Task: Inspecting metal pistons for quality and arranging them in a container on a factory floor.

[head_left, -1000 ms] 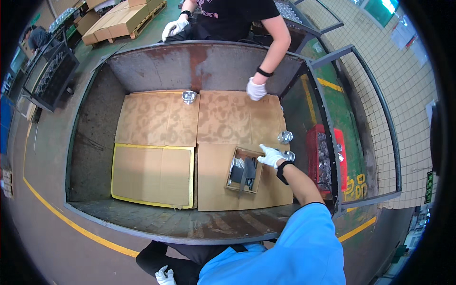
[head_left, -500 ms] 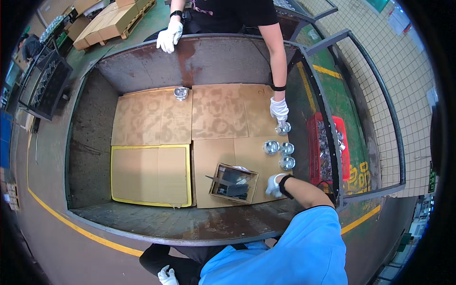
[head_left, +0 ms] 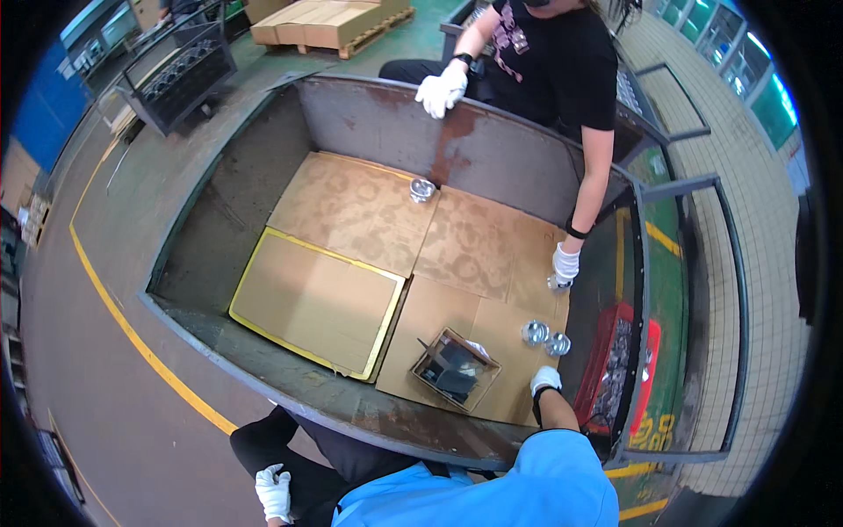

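Observation:
My right hand (head_left: 545,379), in a white glove, is down on the cardboard at the right end of the metal bin (head_left: 342,422). Its fingers are curled over the spot where a metal piston stood, and hide it. Just beyond stand two shiny pistons (head_left: 535,332), close together. My gloved left hand (head_left: 273,494) lies on my thigh outside the bin, holding nothing, its thumb apart from the fingers. Across the bin, a co-worker's gloved hand (head_left: 566,266) grips another piston (head_left: 558,282). A lone piston (head_left: 422,190) stands by the far wall.
An open cardboard box (head_left: 457,369) with dark pieces inside lies left of my right hand. A yellow-edged cardboard sheet (head_left: 316,303) covers the near left. The co-worker's other hand (head_left: 442,89) rests on the far rim. A red crate (head_left: 652,351) of metal parts stands beyond the right side.
The view has turned and shifted. My right hand has moved forward from beside the pistons onto the nearest one, now hidden. The co-worker's hand stays at its piston.

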{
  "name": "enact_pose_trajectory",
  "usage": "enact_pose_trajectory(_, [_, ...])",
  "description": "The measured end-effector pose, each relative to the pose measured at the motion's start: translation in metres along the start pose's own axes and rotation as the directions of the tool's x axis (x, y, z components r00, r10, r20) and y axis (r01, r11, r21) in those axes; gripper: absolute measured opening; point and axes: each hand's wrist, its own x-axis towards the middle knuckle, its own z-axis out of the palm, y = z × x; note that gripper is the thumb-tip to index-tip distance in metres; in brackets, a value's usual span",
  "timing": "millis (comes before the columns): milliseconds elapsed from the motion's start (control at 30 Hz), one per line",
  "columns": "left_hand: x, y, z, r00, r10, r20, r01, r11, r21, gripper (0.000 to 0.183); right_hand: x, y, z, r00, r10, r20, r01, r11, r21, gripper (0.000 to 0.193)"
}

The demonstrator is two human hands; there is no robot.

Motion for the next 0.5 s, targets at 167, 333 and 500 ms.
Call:
enact_pose_trajectory(167, [0.017,0.035,-0.006,0.939,-0.061,0.340,0.120,0.981,-0.155,0.028,-0.011,0.027,-0.044,0.906,-0.336,0.256,0.400,0.878,-0.264,0.039])
enact_pose_trajectory(333, [0.001,0.131,-0.070,0.871,0.265,0.414,-0.109,0.925,-0.364,0.030,-0.127,-0.023,-0.181,0.691,-0.633,-0.350,0.596,0.772,-0.219,0.014])
enact_pose_trajectory(500, [-0.007,0.147,-0.077,0.860,0.325,0.393,-0.099,0.863,-0.496,0.033,-0.318,-0.082,-0.277,-0.344,-0.733,-0.588,0.822,0.068,-0.565,0.003])
